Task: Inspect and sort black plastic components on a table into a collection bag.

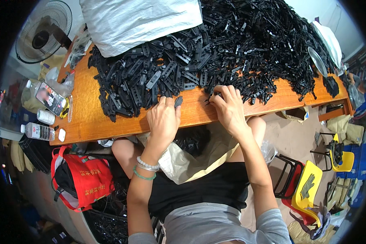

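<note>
At the table's front edge, my left hand (164, 118) is closed, with a dark grey plastic piece (178, 101) between thumb and fingers. A short way to its right, my right hand (229, 109) pinches a small thin black plastic part (210, 100) just above the wood. Beyond both hands lies a big heap of black plastic parts (162, 73), longer and blockier on the left, with finer black parts (256, 53) to the right. Across my lap an open woven sack (177, 162) hangs below the edge, with black parts (191, 140) inside.
A white woven sack (140, 24) rests on the heap. On the left of the wooden table (83, 101) are a phone (51, 99), a plastic bottle (37, 131) and a fan (42, 36). A red bag (85, 179) hangs at left; yellow chairs (307, 191) stand at right.
</note>
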{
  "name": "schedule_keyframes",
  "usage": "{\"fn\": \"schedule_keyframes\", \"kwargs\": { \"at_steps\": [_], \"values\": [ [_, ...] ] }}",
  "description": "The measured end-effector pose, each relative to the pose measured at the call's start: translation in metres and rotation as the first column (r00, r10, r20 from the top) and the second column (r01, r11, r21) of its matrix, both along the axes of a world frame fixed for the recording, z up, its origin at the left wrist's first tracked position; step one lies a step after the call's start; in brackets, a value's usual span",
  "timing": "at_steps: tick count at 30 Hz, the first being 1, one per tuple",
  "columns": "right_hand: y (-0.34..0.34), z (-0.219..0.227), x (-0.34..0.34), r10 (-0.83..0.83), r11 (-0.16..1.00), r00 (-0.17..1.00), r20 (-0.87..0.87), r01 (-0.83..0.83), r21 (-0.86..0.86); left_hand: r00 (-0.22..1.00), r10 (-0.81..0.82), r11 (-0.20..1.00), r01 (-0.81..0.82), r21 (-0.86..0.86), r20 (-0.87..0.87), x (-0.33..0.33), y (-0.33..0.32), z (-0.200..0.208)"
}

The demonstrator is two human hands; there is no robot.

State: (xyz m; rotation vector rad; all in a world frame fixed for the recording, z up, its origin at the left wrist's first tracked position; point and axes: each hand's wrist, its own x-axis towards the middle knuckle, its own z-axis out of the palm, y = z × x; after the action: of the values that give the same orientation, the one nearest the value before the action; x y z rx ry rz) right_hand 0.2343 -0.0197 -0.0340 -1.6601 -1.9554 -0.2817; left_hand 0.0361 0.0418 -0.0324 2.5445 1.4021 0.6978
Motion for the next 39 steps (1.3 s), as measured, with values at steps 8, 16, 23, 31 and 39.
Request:
{"fn": "schedule_keyframes", "kwargs": {
  "at_steps": [8, 16, 23, 31, 39],
  "values": [
    [0.005, -0.017, -0.021, 0.177, 0.978, 0.277, -0.944, 0.056, 0.2, 0.506, 0.256, 0.793, 0.377, -0.478, 0.824, -0.005, -0.014, -0.01],
    [-0.026, 0.008, -0.049, -0.069, 0.965, -0.208, -0.976, -0.263, -0.012, 0.246, 0.59, 0.339, 0.789, -0.512, 0.769, -0.014, -0.024, -0.014],
    [-0.047, 0.015, -0.054, -0.052, 0.865, -0.1, -0.994, -0.501, 0.006, 0.362, 0.529, 0.302, 0.765, -0.569, 0.768, -0.022, -0.028, -0.013],
    [-0.054, 0.014, -0.053, 0.097, 0.942, 0.389, -0.916, -0.334, -0.042, 0.58, 0.243, 0.376, 0.683, -0.626, 0.778, -0.029, -0.043, 0.015],
    [-0.06, 0.003, -0.054, 0.19, 0.932, 0.418, -0.888, -0.361, 0.029, 0.812, -0.299, 0.847, 0.468, -0.254, 0.501, -0.031, -0.062, 0.024]
  ]
}}
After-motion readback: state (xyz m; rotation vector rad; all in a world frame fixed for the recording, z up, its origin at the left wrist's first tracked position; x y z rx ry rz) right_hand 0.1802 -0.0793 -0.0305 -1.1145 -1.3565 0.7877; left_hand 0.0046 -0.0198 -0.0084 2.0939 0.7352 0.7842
